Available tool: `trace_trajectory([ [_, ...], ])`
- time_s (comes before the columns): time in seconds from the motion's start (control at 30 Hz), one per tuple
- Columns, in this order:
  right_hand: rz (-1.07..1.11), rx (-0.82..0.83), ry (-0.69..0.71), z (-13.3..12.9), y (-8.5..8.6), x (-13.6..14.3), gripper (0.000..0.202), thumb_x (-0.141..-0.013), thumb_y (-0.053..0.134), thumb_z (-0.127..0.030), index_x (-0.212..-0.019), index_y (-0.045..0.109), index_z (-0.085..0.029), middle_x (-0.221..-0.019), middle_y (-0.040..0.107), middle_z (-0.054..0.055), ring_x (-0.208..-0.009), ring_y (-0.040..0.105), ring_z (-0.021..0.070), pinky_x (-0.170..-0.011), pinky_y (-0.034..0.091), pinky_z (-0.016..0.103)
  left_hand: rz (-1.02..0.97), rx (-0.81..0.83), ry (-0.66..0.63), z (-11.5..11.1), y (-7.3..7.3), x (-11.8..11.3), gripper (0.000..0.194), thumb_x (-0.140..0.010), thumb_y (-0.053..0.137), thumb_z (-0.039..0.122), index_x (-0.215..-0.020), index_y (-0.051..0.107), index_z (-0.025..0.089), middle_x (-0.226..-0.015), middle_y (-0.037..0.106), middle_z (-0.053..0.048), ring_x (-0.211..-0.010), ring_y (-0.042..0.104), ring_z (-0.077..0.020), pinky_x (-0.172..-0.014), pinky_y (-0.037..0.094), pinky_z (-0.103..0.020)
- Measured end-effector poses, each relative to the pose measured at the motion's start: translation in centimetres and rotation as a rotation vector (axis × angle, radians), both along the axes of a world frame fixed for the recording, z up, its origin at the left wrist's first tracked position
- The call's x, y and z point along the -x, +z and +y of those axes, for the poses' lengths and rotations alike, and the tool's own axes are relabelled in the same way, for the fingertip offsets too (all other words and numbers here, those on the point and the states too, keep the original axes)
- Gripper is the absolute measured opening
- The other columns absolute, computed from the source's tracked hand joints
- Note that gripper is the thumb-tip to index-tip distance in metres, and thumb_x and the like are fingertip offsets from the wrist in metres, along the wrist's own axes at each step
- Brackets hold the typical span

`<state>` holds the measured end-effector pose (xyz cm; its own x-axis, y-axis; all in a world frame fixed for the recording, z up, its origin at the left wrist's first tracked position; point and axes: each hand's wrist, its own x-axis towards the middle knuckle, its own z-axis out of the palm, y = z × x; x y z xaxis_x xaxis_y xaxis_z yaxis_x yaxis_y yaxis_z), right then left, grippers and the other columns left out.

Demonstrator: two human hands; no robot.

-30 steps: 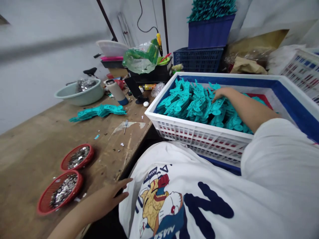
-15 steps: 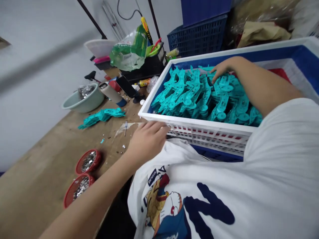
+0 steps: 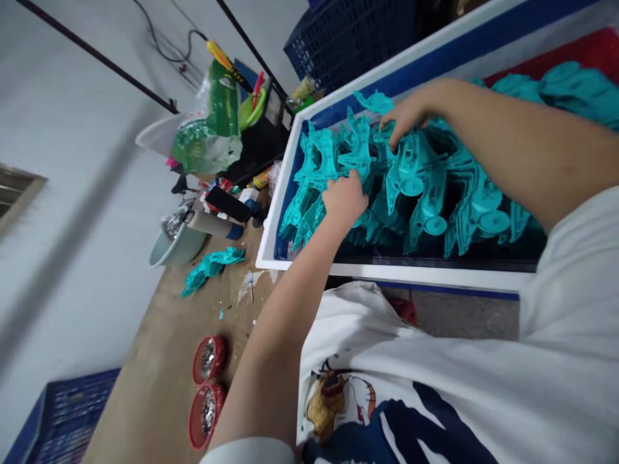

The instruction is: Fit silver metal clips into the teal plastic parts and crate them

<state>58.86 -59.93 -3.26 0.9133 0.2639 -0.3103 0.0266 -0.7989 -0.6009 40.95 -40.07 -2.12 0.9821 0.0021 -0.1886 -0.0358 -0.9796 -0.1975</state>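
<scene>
Stacks of teal molded plastic parts (image 3: 425, 174) with pointed ends and round discs fill a white-rimmed crate (image 3: 300, 264). My left hand (image 3: 344, 200) is over the left part of the crate, its fingers bent round a teal part and the tips partly hidden. Farther back, my right hand (image 3: 411, 119) reaches down with thumb and fingers about the top of a stack. Its far fingers are hidden behind the teal pieces.
On the brown table left of the crate lie a small teal pile (image 3: 210, 267) and two red baskets (image 3: 196, 419) of shiny metal pieces. Behind are a phone (image 3: 228, 203), a tumbler (image 3: 213, 223) and a pale green basin (image 3: 181, 248). A dark blue crate (image 3: 348, 51) stands behind.
My left hand has gone from the crate's front rim into the crate, onto the teal parts. My right hand stays among the stacks. The view has tilted and moved closer to the crate.
</scene>
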Motion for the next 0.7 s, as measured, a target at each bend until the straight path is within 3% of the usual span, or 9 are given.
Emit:
trace_trajectory([
  [0.1, 0.038, 0.125, 0.055, 0.1, -0.3, -0.3, 0.092, -0.101, 0.112, -0.024, -0.184, 0.072, -0.017, -0.194, 0.063, 0.02, -0.181, 0.058, 0.0519, -0.15, 0.043, 0.077, -0.018, -0.017, 0.007, 0.1, -0.7, 0.0, 0.065, -0.128, 0.069, 0.037, -0.186, 0.059, 0.012, -0.172, 0.078, -0.029, -0.169, 0.069, -0.0469, -0.132, 0.065, -0.055],
  [0.23, 0.047, 0.214, 0.05, -0.1, -0.3, -0.2, 0.083, -0.114, 0.099, -0.031, -0.187, 0.066, -0.011, -0.189, 0.065, 0.023, -0.179, 0.06, 0.0513, -0.151, 0.038, 0.074, -0.114, -0.024, -0.035, 0.4, -2.0, 0.3, 0.069, -0.126, 0.068, 0.034, -0.191, 0.056, 0.014, -0.179, 0.073, -0.029, -0.176, 0.06, -0.0468, -0.135, 0.063, -0.057],
  [0.4, 0.053, 0.163, 0.082, 0.2, -0.8, 0.2, 0.075, -0.122, 0.092, -0.028, -0.19, 0.062, -0.014, -0.19, 0.063, 0.021, -0.174, 0.068, 0.041, -0.146, 0.053, 0.063, -0.128, -0.004, -0.033, 0.0, -1.8, 0.2, 0.066, -0.124, 0.077, 0.035, -0.186, 0.062, 0.015, -0.18, 0.071, -0.028, -0.178, 0.056, -0.0476, -0.136, 0.062, -0.056],
  [0.57, 0.075, 0.107, 0.106, 0.5, -1.0, 0.3, 0.074, -0.121, 0.094, -0.032, -0.186, 0.065, -0.012, -0.19, 0.064, 0.02, -0.179, 0.062, 0.0398, -0.147, 0.053, 0.065, -0.064, 0.01, 0.013, -0.9, -1.2, -0.2, 0.078, -0.13, 0.071, 0.04, -0.196, 0.048, 0.006, -0.184, 0.069, -0.032, -0.176, 0.061, -0.0497, -0.136, 0.059, -0.053],
  [0.7, 0.12, 0.045, 0.122, 0.3, -0.9, 0.1, 0.065, -0.128, 0.083, -0.026, -0.188, 0.062, -0.012, -0.188, 0.068, 0.019, -0.183, 0.058, 0.0369, -0.145, 0.054, 0.061, -0.059, 0.001, 0.018, -1.3, -1.0, -0.3, 0.076, -0.132, 0.062, 0.033, -0.198, 0.043, 0.001, -0.181, 0.07, -0.035, -0.172, 0.066, -0.0491, -0.133, 0.061, -0.052],
])
